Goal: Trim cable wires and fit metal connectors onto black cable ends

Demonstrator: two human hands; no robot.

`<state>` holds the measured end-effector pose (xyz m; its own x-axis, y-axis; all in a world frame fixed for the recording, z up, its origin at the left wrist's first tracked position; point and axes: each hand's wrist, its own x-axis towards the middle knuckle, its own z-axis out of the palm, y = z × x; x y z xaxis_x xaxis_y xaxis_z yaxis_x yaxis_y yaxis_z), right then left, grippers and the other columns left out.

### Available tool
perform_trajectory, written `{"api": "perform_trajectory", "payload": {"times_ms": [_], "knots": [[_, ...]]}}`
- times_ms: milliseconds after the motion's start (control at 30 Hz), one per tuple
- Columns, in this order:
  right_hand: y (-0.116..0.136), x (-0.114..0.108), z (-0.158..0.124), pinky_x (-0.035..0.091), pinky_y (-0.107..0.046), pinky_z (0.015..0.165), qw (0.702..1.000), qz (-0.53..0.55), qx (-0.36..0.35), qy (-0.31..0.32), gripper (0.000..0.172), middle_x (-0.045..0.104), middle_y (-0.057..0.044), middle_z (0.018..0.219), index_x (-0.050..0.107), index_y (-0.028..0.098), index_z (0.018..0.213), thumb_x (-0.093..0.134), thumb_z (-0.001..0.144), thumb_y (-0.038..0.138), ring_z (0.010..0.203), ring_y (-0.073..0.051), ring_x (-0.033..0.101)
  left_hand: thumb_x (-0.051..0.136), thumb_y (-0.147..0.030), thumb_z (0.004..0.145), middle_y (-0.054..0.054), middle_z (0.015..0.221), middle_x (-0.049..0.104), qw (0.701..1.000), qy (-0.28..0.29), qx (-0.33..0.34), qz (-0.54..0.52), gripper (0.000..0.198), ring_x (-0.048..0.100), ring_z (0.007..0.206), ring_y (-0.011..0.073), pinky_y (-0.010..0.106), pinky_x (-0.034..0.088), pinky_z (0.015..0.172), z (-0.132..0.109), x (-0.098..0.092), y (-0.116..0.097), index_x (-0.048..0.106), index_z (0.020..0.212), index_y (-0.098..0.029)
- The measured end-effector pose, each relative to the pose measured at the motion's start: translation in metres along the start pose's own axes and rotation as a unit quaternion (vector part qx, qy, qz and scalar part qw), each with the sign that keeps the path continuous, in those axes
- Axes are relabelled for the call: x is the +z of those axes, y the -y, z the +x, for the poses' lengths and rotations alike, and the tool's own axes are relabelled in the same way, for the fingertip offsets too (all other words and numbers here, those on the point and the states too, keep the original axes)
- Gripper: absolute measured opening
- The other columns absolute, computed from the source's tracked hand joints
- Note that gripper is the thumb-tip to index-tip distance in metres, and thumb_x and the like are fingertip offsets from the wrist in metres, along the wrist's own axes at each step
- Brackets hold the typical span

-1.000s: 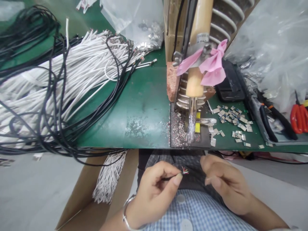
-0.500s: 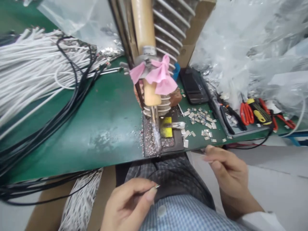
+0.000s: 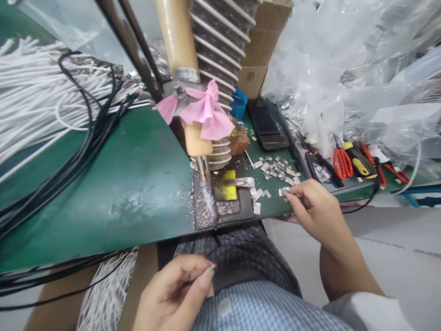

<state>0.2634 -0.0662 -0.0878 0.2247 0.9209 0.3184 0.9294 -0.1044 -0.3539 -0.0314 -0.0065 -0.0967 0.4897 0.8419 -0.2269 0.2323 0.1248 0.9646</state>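
Note:
My left hand [image 3: 181, 287] is over my lap below the table edge, thumb and forefinger pinched on a thin cable whose small tip [image 3: 213, 266] just shows. My right hand [image 3: 315, 204] is at the table's front right, its thumb and forefinger closed at a small metal connector [image 3: 284, 191]. More small connectors [image 3: 277, 168] lie scattered just beyond it. Between the hands, a soldering iron [image 3: 207, 191] with a wooden handle and a pink cloth tie hangs tip down over a dark tray [image 3: 246, 207] with solder bits. A yellow pad [image 3: 226, 185] lies there.
White cables [image 3: 31, 87] and black cables [image 3: 86, 133] cover the table's left. A phone [image 3: 268, 126], a blue cup [image 3: 238, 104], red-handled pliers [image 3: 342, 163] and plastic bags [image 3: 344, 69] are at the right. A ribbed hose [image 3: 220, 41] stands behind the iron.
My right hand has moved forward from below the table edge to the connectors on the tabletop. My left hand keeps its pinch over my lap. The camera view has shifted slightly.

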Motion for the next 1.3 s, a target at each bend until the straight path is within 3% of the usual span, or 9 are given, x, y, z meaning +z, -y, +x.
{"api": "perform_trajectory", "payload": {"times_ms": [167, 267, 333, 467, 600, 733, 900, 1133, 1300], "knots": [[-0.004, -0.004, -0.003, 0.042, -0.032, 0.055, 1.000, -0.008, -0.004, -0.009, 0.009, 0.061, -0.004, 0.074, 0.057, 0.023, 0.083, 0.058, 0.091, 0.026, 0.062, -0.018, 0.059, 0.065, -0.028, 0.089, -0.001, 0.055, 0.061, 0.999, 0.023, 0.003, -0.043, 0.018, 0.057, 0.048, 0.0097, 0.016, 0.049, 0.049, 0.000, 0.003, -0.006, 0.063, 0.075, -0.017], [0.010, -0.010, -0.014, 0.041, -0.033, 0.049, 0.995, 0.054, 0.080, -0.025, 0.005, 0.064, -0.003, 0.071, 0.061, 0.025, 0.087, 0.065, 0.089, 0.025, 0.052, -0.016, 0.056, 0.062, -0.032, 0.091, -0.001, 0.054, 0.060, 0.996, 0.041, -0.012, -0.085, 0.022, 0.054, 0.047, 0.0089, 0.017, 0.047, 0.049, -0.001, 0.005, -0.004, 0.060, 0.077, -0.016], [0.027, -0.011, -0.022, 0.049, -0.034, 0.057, 0.979, 0.156, 0.120, -0.054, 0.004, 0.069, -0.007, 0.084, 0.061, 0.026, 0.090, 0.064, 0.089, 0.024, 0.067, -0.020, 0.065, 0.062, -0.034, 0.091, -0.001, 0.055, 0.060, 0.992, 0.053, -0.029, -0.110, 0.023, 0.053, 0.048, 0.0085, 0.017, 0.045, 0.048, -0.001, 0.005, -0.003, 0.060, 0.078, -0.015], [0.061, -0.002, -0.026, 0.054, -0.027, 0.057, 0.943, 0.329, -0.014, 0.054, 0.021, 0.068, -0.004, 0.086, 0.061, 0.026, 0.096, 0.061, 0.085, 0.008, 0.074, -0.017, 0.067, 0.063, -0.030, 0.091, -0.001, 0.057, 0.060, 0.985, 0.068, -0.045, -0.152, 0.019, 0.052, 0.049, 0.0073, 0.016, 0.044, 0.049, -0.001, 0.005, -0.004, 0.059, 0.080, -0.015], [0.079, 0.017, -0.020, 0.052, -0.021, 0.055, 0.896, 0.392, -0.144, 0.148, 0.029, 0.066, -0.001, 0.084, 0.057, 0.025, 0.099, 0.053, 0.083, 0.001, 0.067, -0.012, 0.063, 0.062, -0.024, 0.091, 0.001, 0.063, 0.065, 0.983, 0.067, -0.032, -0.165, 0.013, 0.059, 0.055, 0.0093, 0.018, 0.050, 0.057, -0.001, 0.006, -0.007, 0.060, 0.082, -0.015], [0.091, 0.030, -0.025, 0.051, -0.021, 0.055, 0.885, 0.408, -0.144, 0.171, 0.026, 0.063, -0.002, 0.086, 0.057, 0.025, 0.097, 0.052, 0.084, 0.003, 0.064, -0.010, 0.058, 0.063, -0.022, 0.090, 0.002, 0.070, 0.066, 0.988, 0.045, -0.003, -0.145, 0.009, 0.061, 0.062, 0.0101, 0.018, 0.051, 0.059, -0.003, 0.007, -0.005, 0.062, 0.084, -0.015], [0.100, 0.036, -0.029, 0.053, -0.024, 0.058, 0.898, 0.393, -0.155, 0.126, 0.026, 0.063, -0.003, 0.083, 0.058, 0.024, 0.099, 0.053, 0.083, 0.004, 0.068, -0.013, 0.061, 0.063, -0.022, 0.090, 0.002, 0.073, 0.065, 0.991, 0.040, 0.022, -0.125, 0.008, 0.060, 0.063, 0.0104, 0.018, 0.050, 0.059, -0.003, 0.009, 0.000, 0.065, 0.086, -0.016], [0.099, 0.039, -0.024, 0.044, -0.022, 0.047, 0.885, 0.453, -0.020, 0.106, 0.011, 0.053, 0.001, 0.071, 0.060, 0.022, 0.092, 0.063, 0.084, 0.016, 0.057, -0.012, 0.052, 0.063, -0.017, 0.089, 0.003, 0.076, 0.066, 0.993, 0.041, 0.047, -0.102, 0.003, 0.060, 0.066, 0.0108, 0.018, 0.050, 0.061, -0.002, 0.009, 0.000, 0.066, 0.087, -0.016], [0.100, 0.043, -0.027, 0.043, -0.021, 0.049, 0.875, 0.466, -0.008, 0.135, 0.013, 0.054, 0.000, 0.076, 0.059, 0.022, 0.096, 0.062, 0.085, 0.015, 0.061, -0.012, 0.053, 0.061, -0.017, 0.090, 0.003, 0.077, 0.067, 0.994, 0.044, 0.063, -0.073, 0.004, 0.059, 0.065, 0.0117, 0.020, 0.049, 0.059, -0.001, 0.009, -0.001, 0.066, 0.089, -0.016]]}}
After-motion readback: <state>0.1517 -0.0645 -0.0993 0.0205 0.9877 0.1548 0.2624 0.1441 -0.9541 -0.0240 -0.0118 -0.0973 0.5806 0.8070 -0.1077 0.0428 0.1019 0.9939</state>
